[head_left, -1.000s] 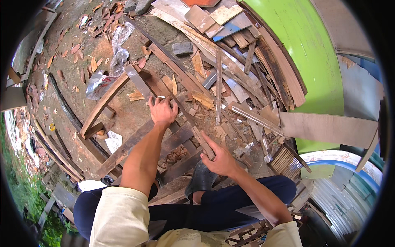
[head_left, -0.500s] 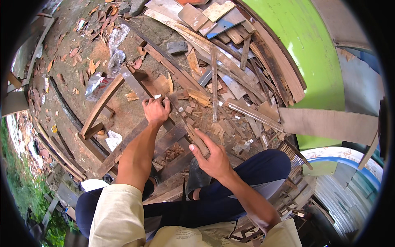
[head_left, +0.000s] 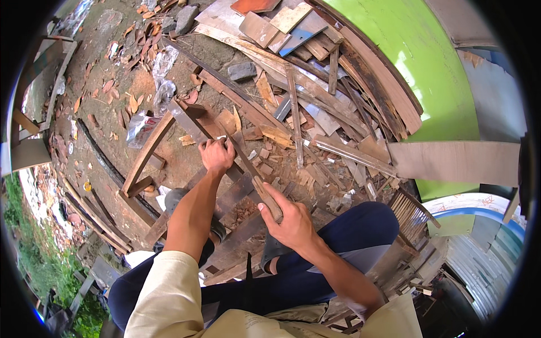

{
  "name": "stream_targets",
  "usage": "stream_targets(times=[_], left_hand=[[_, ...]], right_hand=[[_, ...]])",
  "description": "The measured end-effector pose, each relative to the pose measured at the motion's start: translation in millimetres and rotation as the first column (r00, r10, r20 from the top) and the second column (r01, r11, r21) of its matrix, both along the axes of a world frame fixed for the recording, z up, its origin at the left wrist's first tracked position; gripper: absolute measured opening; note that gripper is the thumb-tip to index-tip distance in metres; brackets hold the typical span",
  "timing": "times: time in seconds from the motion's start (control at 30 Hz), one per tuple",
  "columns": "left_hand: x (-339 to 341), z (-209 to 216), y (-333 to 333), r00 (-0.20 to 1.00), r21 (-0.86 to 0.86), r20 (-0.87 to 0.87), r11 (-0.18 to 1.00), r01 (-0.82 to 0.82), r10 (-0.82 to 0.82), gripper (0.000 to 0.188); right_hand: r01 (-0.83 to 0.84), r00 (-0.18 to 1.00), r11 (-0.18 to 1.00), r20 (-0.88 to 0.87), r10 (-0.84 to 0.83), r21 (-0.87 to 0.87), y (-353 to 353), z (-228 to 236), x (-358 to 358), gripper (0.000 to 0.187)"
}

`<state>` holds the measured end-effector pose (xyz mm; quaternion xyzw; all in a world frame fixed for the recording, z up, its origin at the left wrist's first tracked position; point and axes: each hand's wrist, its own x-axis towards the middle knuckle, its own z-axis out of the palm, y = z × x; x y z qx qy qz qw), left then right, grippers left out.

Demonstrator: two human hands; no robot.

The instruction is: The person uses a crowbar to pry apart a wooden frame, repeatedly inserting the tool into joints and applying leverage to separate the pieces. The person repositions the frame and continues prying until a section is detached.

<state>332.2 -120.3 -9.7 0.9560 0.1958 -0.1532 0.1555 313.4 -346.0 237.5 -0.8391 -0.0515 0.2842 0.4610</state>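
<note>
My left hand (head_left: 217, 155) is closed over a narrow board (head_left: 190, 125) of a wooden frame; its fingertips are partly hidden. That frame also has a curved wooden leg (head_left: 147, 151) and short crosspieces, and lies on the ground ahead of my feet. In my right hand (head_left: 294, 224) is the wooden handle (head_left: 267, 199) of a tool, index finger and thumb along its sides. From the handle a long, narrow dark blade (head_left: 243, 159) slants up and left to beside my left fingers. Its exact kind I cannot make out. A grey shoe (head_left: 176, 198) shows left of my left forearm.
Scrap planks and board offcuts (head_left: 332, 84) are heaped ahead and to the right, beside a bright green panel (head_left: 445, 96). A grey stone (head_left: 242, 71), plastic wrap (head_left: 141, 129) and dry leaves lie about. A slatted wooden piece (head_left: 414, 208) stands near my right knee.
The whole view has shifted slightly. A grey shoe has come into sight left of my left forearm. Both hands keep their grips, with the blade still beside my left fingers.
</note>
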Motion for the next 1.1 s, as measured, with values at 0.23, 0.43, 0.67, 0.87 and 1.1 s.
stream_targets(times=[0.23,0.43,0.67,0.87,1.1], left_hand=[[4,-1,4,0.99,-0.027,0.005,0.989,0.143,-0.143,0.054],[-1,-5,12,0.993,-0.045,0.007,0.992,0.119,-0.119,0.053],[1,-1,15,0.993,-0.039,-0.06,0.994,0.104,-0.106,0.047],[1,-9,13,0.988,-0.054,-0.062,0.989,0.137,-0.14,0.046],[0,-5,12,0.992,-0.074,-0.05,0.991,0.111,-0.115,0.045]], right_hand=[[0.001,0.999,1.0,0.038,0.0,-0.029,-5,-6,-3,0.048],[-0.004,1.0,0.996,-0.005,0.003,-0.086,9,16,-5,0.049],[0.021,0.996,0.999,0.087,-0.018,-0.044,29,-15,7,0.055],[-0.082,0.979,0.983,-0.198,0.048,-0.164,41,-42,30,0.062],[-0.009,1.0,0.995,-0.025,0.007,-0.097,29,-36,-1,0.067]])
